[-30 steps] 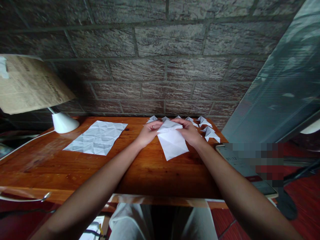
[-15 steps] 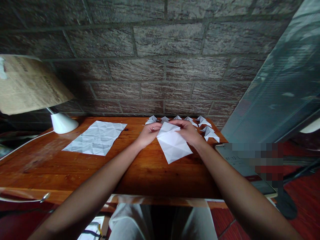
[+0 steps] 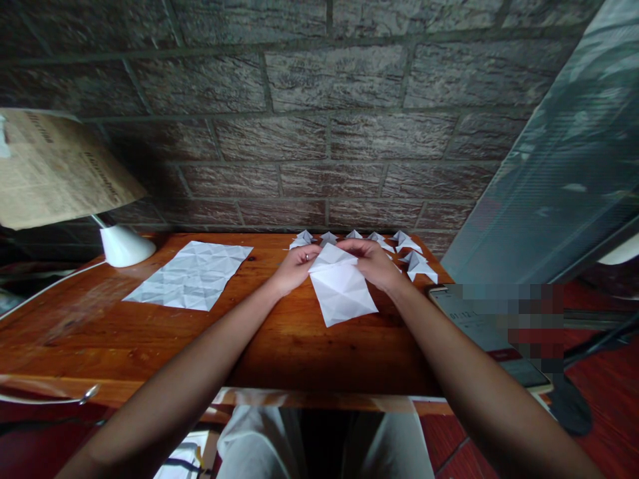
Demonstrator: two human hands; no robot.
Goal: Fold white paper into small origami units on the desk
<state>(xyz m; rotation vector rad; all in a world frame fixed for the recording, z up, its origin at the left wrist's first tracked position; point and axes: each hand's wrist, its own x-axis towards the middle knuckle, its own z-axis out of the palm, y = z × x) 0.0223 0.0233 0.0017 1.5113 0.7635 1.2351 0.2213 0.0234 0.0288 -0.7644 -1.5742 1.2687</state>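
Note:
Between my two hands is a sheet of white paper, creased all over, its far part folded into a peaked flap. My left hand grips the paper's far left edge; a ring shows on one finger. With fingers closed on the far right edge, my right hand holds the same sheet. Some fingertips are hidden behind the flap. Just beyond my hands, several small folded paper pieces stand along the back of the table, and another folded piece sits to the right of my right hand.
A larger creased paper sheet lies flat on the wooden table at left. Behind it stands a lamp with a paper shade. A tablet-like device, partly blurred out, is at the right edge. A brick wall rises behind.
The paper's near end has swung slightly to the left, and its folded flap has turned a little. Both hands keep their grip in nearly the same place.

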